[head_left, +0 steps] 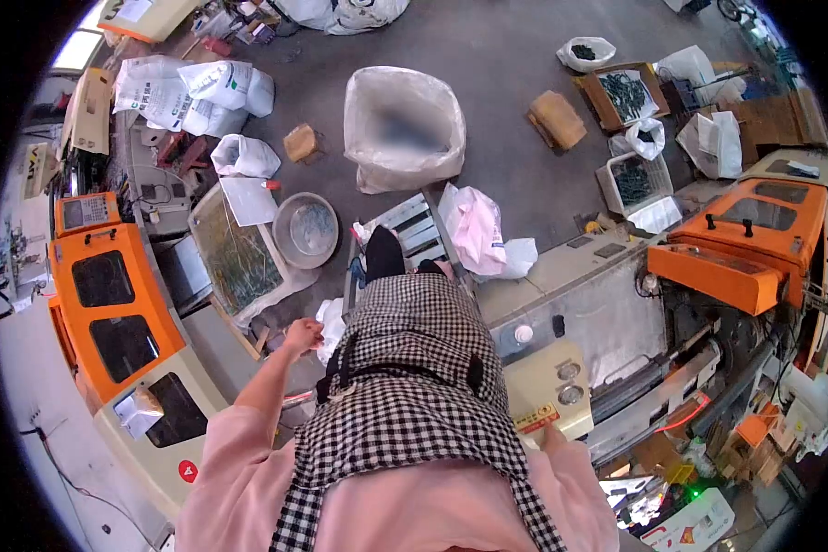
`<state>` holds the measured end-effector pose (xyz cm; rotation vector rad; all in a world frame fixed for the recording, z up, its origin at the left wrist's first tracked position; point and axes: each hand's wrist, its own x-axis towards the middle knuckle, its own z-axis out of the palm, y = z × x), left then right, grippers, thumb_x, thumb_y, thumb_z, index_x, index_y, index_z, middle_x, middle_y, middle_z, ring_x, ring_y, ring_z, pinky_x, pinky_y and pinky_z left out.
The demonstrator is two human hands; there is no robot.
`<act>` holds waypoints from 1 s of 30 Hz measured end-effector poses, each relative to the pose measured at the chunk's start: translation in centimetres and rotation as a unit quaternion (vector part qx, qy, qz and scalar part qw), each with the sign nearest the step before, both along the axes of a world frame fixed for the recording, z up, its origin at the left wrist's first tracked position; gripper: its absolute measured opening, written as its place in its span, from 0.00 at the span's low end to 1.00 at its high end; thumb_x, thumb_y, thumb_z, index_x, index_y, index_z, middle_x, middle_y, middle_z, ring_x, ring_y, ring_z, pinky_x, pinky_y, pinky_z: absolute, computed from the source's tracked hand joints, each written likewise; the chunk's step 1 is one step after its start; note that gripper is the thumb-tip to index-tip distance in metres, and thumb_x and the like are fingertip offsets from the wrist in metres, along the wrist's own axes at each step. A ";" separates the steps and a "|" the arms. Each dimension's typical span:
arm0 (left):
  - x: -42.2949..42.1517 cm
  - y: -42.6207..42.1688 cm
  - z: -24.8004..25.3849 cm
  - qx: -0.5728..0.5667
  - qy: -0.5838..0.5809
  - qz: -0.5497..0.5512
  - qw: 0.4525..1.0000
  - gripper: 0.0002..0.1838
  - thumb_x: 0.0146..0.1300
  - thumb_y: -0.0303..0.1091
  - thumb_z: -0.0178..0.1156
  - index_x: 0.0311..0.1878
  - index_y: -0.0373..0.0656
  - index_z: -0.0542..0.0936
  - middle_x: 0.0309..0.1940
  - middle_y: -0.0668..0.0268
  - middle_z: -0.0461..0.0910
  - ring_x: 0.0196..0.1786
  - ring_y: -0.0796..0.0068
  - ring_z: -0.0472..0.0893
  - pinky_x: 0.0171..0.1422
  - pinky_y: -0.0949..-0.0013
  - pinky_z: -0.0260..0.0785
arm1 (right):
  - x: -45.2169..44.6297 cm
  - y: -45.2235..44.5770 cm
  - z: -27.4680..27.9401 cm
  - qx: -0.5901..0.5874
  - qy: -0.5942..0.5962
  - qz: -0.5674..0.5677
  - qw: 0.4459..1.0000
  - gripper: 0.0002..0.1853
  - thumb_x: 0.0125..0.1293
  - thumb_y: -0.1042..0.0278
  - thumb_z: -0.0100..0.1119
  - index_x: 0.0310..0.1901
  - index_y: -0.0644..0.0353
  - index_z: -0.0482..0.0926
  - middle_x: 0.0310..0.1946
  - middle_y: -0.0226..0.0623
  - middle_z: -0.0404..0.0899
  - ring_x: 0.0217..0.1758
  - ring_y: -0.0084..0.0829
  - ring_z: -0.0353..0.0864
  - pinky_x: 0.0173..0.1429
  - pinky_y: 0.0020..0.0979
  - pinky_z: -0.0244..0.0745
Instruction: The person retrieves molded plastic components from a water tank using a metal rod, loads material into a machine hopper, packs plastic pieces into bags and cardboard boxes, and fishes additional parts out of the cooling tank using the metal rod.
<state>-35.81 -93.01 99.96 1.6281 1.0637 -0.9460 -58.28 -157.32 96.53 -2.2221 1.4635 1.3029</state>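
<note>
My left hand (pixel 303 338) is out to the left of my checked apron (pixel 414 386), its fingers curled closed. Whatever may be between them is too small to make out. A crumpled white plastic bag (pixel 332 324) lies right beside those fingers; I cannot tell whether they touch it. My right hand (pixel 551 438) is low on the right, by the cream machine panel (pixel 547 377) with its red and yellow label (pixel 535 419). Sleeve and body hide most of it, so its fingers do not show clearly.
Ahead stand a slatted bench (pixel 414 228) and a large white sack (pixel 405 170). To the left are a metal basin (pixel 304 230) and a lined bin (pixel 235 262). Orange-doored machines (pixel 118 294) flank both sides. A pink and white bag (pixel 477 230) sits right of the bench.
</note>
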 end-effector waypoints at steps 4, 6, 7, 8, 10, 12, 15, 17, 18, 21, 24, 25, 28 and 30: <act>3.3 1.2 -4.5 -0.033 -0.039 -0.042 0.998 0.11 0.60 0.36 0.56 0.34 0.35 0.75 0.21 0.63 0.77 0.19 0.76 0.76 0.21 0.74 0.69 | 2.6 0.7 -2.4 0.012 -0.044 0.005 0.999 0.27 0.53 0.49 0.57 0.48 0.61 0.75 0.47 0.40 0.75 0.53 0.40 0.73 0.57 0.38 0.66; 5.6 1.7 -6.6 -0.030 -0.071 -0.024 0.997 0.11 0.61 0.36 0.56 0.34 0.36 0.75 0.21 0.63 0.77 0.20 0.76 0.76 0.21 0.74 0.69 | 3.9 1.2 -4.3 0.017 -0.068 0.008 0.998 0.27 0.53 0.49 0.57 0.48 0.61 0.74 0.48 0.41 0.75 0.53 0.40 0.72 0.57 0.38 0.66; 6.8 1.9 -7.0 -0.002 -0.076 -0.045 0.996 0.10 0.61 0.35 0.55 0.34 0.37 0.75 0.21 0.63 0.77 0.19 0.76 0.76 0.22 0.74 0.69 | 4.6 1.5 -5.2 0.020 -0.079 0.010 0.997 0.27 0.53 0.50 0.58 0.49 0.62 0.74 0.48 0.41 0.75 0.53 0.41 0.72 0.57 0.38 0.66; 7.2 2.4 -8.4 -0.003 -0.081 -0.041 0.996 0.10 0.61 0.35 0.55 0.34 0.37 0.75 0.21 0.63 0.77 0.19 0.76 0.76 0.22 0.74 0.69 | 5.1 1.7 -6.3 0.022 -0.088 0.012 0.996 0.27 0.53 0.50 0.58 0.49 0.62 0.74 0.48 0.41 0.75 0.53 0.41 0.72 0.57 0.38 0.66; 8.6 3.9 -11.1 -0.018 -0.106 0.008 0.994 0.09 0.62 0.34 0.55 0.34 0.37 0.74 0.21 0.64 0.76 0.20 0.76 0.76 0.22 0.74 0.68 | 6.4 2.4 -8.4 0.024 -0.105 0.013 0.994 0.27 0.53 0.51 0.58 0.49 0.62 0.74 0.48 0.42 0.75 0.53 0.42 0.72 0.57 0.38 0.66; 7.6 6.3 -15.9 -0.029 -0.127 0.054 0.990 0.08 0.61 0.33 0.56 0.33 0.37 0.74 0.20 0.64 0.75 0.20 0.74 0.76 0.21 0.73 0.68 | 7.8 3.2 -10.8 0.024 -0.115 0.014 0.993 0.27 0.53 0.51 0.58 0.49 0.63 0.73 0.48 0.42 0.75 0.53 0.42 0.72 0.57 0.38 0.66; 2.2 8.9 -20.8 0.019 -0.124 0.139 0.982 0.07 0.61 0.32 0.54 0.31 0.37 0.74 0.19 0.64 0.74 0.21 0.74 0.76 0.21 0.71 0.67 | 9.7 4.0 -13.6 0.028 -0.106 0.039 0.993 0.27 0.53 0.52 0.58 0.50 0.63 0.73 0.49 0.43 0.74 0.53 0.43 0.72 0.57 0.37 0.66; -6.4 12.5 -27.2 0.018 -0.160 0.010 0.987 0.08 0.60 0.32 0.52 0.28 0.40 0.77 0.20 0.64 0.75 0.20 0.73 0.76 0.21 0.67 0.68 | 11.8 4.9 -15.4 0.043 -0.100 0.063 0.992 0.27 0.53 0.53 0.59 0.50 0.64 0.73 0.49 0.43 0.74 0.54 0.44 0.72 0.58 0.37 0.65; -6.8 10.7 -23.2 0.017 -0.080 0.144 0.986 0.08 0.59 0.31 0.53 0.26 0.42 0.77 0.19 0.65 0.75 0.20 0.74 0.76 0.22 0.66 0.68 | 13.1 5.3 -16.7 0.055 -0.099 0.073 0.991 0.27 0.53 0.53 0.59 0.50 0.64 0.73 0.49 0.44 0.74 0.54 0.44 0.72 0.58 0.37 0.65; -7.6 9.7 -17.2 0.076 0.091 0.096 0.988 0.08 0.58 0.30 0.55 0.32 0.35 0.78 0.20 0.59 0.76 0.19 0.67 0.76 0.21 0.63 0.70 | 17.7 7.5 -21.0 0.128 -0.146 0.115 0.974 0.27 0.53 0.54 0.59 0.51 0.64 0.72 0.50 0.44 0.74 0.54 0.45 0.71 0.58 0.37 0.65; -10.6 11.7 -18.6 0.019 0.097 0.077 0.992 0.10 0.59 0.33 0.56 0.36 0.35 0.76 0.22 0.56 0.77 0.21 0.66 0.78 0.22 0.65 0.72 | 26.1 11.5 -30.0 0.318 -0.380 0.179 0.850 0.27 0.53 0.55 0.59 0.51 0.65 0.72 0.50 0.45 0.74 0.54 0.46 0.71 0.58 0.37 0.65; -11.2 12.6 -19.5 0.010 0.104 0.093 0.990 0.10 0.59 0.34 0.56 0.37 0.36 0.76 0.22 0.56 0.77 0.21 0.66 0.78 0.22 0.66 0.72 | 31.8 17.3 -30.2 0.284 -0.367 0.205 0.862 0.30 0.52 0.56 0.61 0.52 0.68 0.70 0.51 0.50 0.72 0.56 0.46 0.69 0.60 0.37 0.63; -9.6 14.9 -24.1 0.017 0.058 0.262 0.963 0.10 0.59 0.35 0.56 0.36 0.37 0.75 0.23 0.56 0.77 0.21 0.66 0.78 0.23 0.67 0.73 | 48.3 35.5 -26.2 0.356 -0.420 0.279 0.787 0.31 0.51 0.58 0.64 0.54 0.66 0.69 0.51 0.54 0.70 0.56 0.44 0.68 0.61 0.35 0.62; -7.5 16.0 -27.3 -0.010 -0.050 0.372 0.927 0.11 0.59 0.37 0.56 0.35 0.38 0.75 0.24 0.57 0.77 0.22 0.66 0.78 0.24 0.67 0.73 | 55.5 43.6 -22.1 0.440 -0.436 0.332 0.711 0.23 0.58 0.67 0.59 0.54 0.65 0.67 0.49 0.44 0.73 0.53 0.33 0.73 0.55 0.30 0.67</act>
